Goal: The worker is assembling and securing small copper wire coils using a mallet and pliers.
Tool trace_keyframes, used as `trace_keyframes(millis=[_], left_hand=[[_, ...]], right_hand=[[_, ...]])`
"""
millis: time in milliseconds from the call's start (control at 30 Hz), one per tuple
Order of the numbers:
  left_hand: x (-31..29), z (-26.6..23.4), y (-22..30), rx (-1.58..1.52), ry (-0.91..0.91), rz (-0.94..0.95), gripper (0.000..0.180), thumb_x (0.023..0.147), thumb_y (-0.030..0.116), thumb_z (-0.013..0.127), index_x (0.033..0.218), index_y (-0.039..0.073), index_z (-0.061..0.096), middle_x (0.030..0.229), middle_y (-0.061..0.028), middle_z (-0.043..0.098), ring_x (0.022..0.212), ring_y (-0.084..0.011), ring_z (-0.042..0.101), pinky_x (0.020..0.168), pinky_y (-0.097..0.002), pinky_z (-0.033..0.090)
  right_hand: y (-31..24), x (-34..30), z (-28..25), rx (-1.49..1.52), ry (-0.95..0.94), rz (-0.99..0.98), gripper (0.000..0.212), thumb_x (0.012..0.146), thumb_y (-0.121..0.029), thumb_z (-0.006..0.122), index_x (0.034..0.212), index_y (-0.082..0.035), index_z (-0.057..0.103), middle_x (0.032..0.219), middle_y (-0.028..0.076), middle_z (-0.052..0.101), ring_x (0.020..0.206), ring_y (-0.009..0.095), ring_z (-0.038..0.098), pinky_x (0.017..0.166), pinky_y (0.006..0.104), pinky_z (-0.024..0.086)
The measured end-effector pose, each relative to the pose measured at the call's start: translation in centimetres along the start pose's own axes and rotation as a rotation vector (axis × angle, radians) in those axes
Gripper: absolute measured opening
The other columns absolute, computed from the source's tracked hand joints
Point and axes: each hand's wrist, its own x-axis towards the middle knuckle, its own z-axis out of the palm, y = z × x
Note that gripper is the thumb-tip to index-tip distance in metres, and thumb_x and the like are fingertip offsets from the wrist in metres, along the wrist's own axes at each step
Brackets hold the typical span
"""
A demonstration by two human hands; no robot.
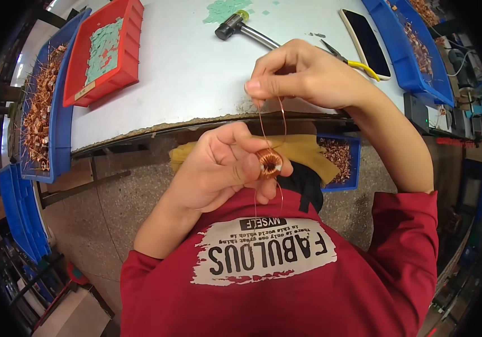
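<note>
A small ring-shaped coil wound with copper wire (269, 163) is pinched between the thumb and fingers of my left hand (218, 165), just in front of the table edge. Up and to the right, my right hand (302, 76) closes its thumb and forefinger on copper wire (261, 121) that runs up from the coil. A second strand rises beside it toward the same hand. Below the coil, thin wire ends hang down in front of my red shirt. A bit of white shows at the coil's side.
On the white table (184, 67) lie a hammer (246, 29), yellow-handled pliers (359, 64) and a phone (366, 45). A red bin (131, 53) holds green pieces. Blue bins (61, 135) of copper coils stand left and right; another blue bin (355, 163) sits below the table.
</note>
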Motion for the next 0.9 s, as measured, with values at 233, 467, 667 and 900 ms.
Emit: trace_keyframes(millis=[233, 467, 667, 900], left_hand=[[-0.2, 0.2, 1.1, -0.014, 0.305, 0.226, 0.031, 0.088, 0.007, 0.056, 0.117, 0.006, 0.045, 0.114, -0.0270, 0.053, 0.084, -0.0263, 0.064, 0.073, -0.0300, 0.055], [-0.2, 0.7, 0.7, -0.035, 0.337, 0.306, 0.029, 0.088, 0.004, 0.055, 0.115, 0.006, 0.044, 0.121, -0.0254, 0.049, 0.100, -0.0311, 0.061, 0.084, -0.0338, 0.054], [-0.4, 0.3, 0.6, -0.052, 0.253, 0.265, 0.029, 0.086, 0.001, 0.057, 0.113, 0.007, 0.045, 0.120, -0.0253, 0.051, 0.101, -0.0333, 0.061, 0.085, -0.0350, 0.054], [-0.6, 0.2, -0.3, 0.020, 0.239, 0.264, 0.027, 0.085, 0.000, 0.059, 0.108, 0.008, 0.047, 0.117, -0.0257, 0.053, 0.100, -0.0357, 0.061, 0.084, -0.0374, 0.054]], right_hand=[[-3.3, -5.3, 3.6, -0.567, 0.638, -0.434, 0.025, 0.078, -0.031, 0.071, 0.085, -0.007, 0.069, 0.097, 0.007, 0.051, 0.082, 0.014, 0.047, 0.068, 0.0214, 0.040], [-0.7, -7.5, 10.1, -0.939, 0.940, -0.491, 0.032, 0.068, -0.043, 0.073, 0.080, -0.013, 0.068, 0.106, 0.012, 0.045, 0.096, 0.021, 0.043, 0.076, 0.0298, 0.039], [-0.5, -8.0, 9.1, -0.835, 0.851, -0.466, 0.021, 0.071, -0.033, 0.071, 0.076, -0.013, 0.068, 0.101, 0.010, 0.046, 0.095, 0.021, 0.043, 0.075, 0.0303, 0.038], [0.0, -8.2, 6.7, -0.598, 0.928, -0.435, 0.009, 0.071, -0.022, 0.069, 0.074, -0.014, 0.068, 0.096, 0.006, 0.046, 0.088, 0.020, 0.043, 0.073, 0.0295, 0.035]])
